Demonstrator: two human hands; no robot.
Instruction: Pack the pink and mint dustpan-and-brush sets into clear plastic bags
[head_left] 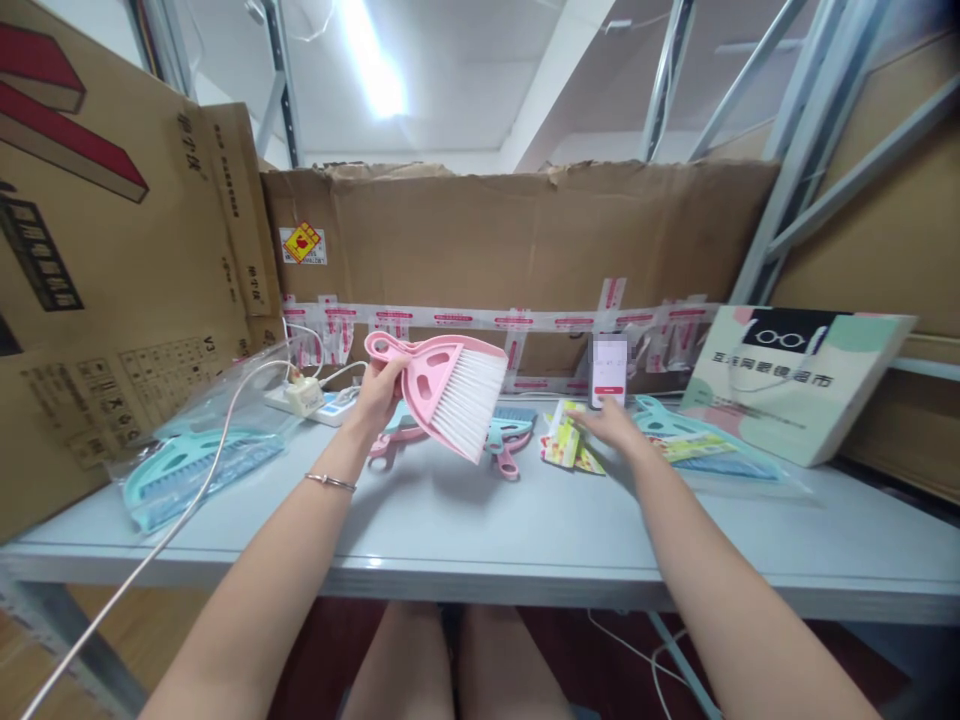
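Note:
My left hand (385,388) grips a pink hand brush with white bristles (469,400), nested with a pink dustpan (480,346). It holds them up over the table near the handles, bristles facing right and down. My right hand (611,428) reaches over the printed cards (568,445), its thumb at their upper edge and its fingers apart below the phone. Whether it touches a card, I cannot tell. Behind and beneath the held brush, more pink and blue dustpan and brush pieces (508,440) lie on the table, partly hidden.
A bagged blue dustpan set (199,470) lies at left, another (712,450) at right. The phone (608,370) leans against a cardboard wall (487,240). A white cable (202,490) crosses the left side from a power strip (334,408). A printed box (795,380) stands at right.

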